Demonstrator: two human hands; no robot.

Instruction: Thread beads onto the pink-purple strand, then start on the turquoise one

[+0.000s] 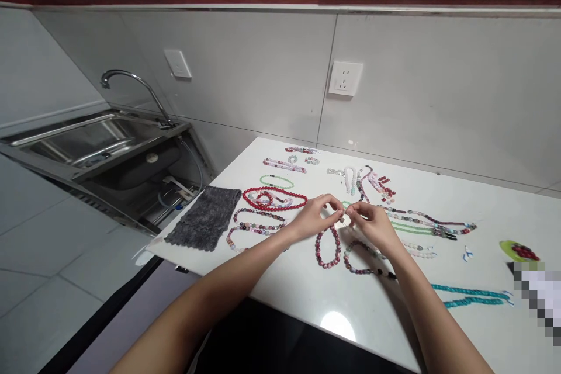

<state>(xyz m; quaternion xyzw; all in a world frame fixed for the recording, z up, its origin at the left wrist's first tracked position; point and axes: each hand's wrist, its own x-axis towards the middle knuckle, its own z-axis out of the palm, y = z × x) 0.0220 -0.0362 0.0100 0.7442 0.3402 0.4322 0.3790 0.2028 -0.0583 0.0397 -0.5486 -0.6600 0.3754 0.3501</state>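
My left hand (318, 216) and my right hand (372, 225) meet over the middle of the counter, each with thumb and forefinger pinched. A loop of dark red mottled beads, a bead string (328, 263), hangs or lies just below them, its upper ends running up to the fingertips. The thin cord itself is too fine to make out. Under my right forearm is a strand of dark and pale beads (362, 271). Left of my left hand, a bright red bead necklace (280, 208) lies in an oval, with smaller strands inside it.
A dark grey cloth (205, 219) covers the counter's left end. Turquoise strands (473, 291) and a green dish (511, 249) of red beads are at right. Light green strands (409, 228) lie behind my right wrist. A steel sink (83, 134) stands left, beyond a gap.
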